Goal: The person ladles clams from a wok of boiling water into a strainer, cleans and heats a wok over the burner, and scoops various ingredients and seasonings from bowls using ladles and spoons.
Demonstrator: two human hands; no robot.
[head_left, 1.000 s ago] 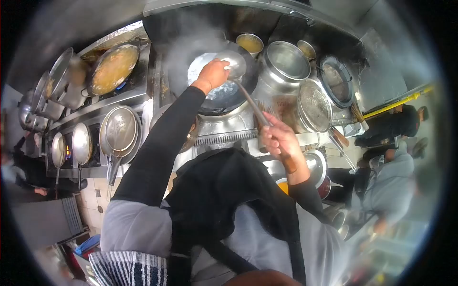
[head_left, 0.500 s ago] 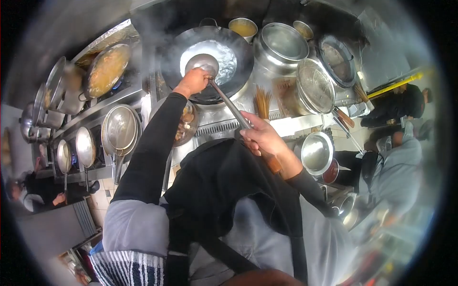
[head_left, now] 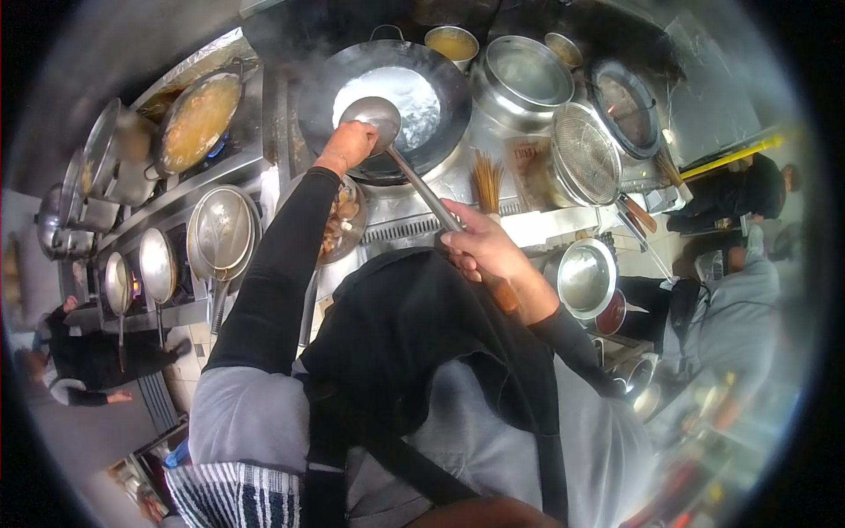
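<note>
The right hand [head_left: 493,251] is closed around the handle of the big ladle [head_left: 417,181]. The left hand [head_left: 350,145] has its fingers bent by the ladle's round end, but I cannot tell if it grips anything. The round end is over the near side of the black wok [head_left: 454,92], which has cloudy white liquid [head_left: 424,104] in it. The long handle slants down to the right, toward the person. A second ago, the round end and left hand were farther over the wok.
</note>
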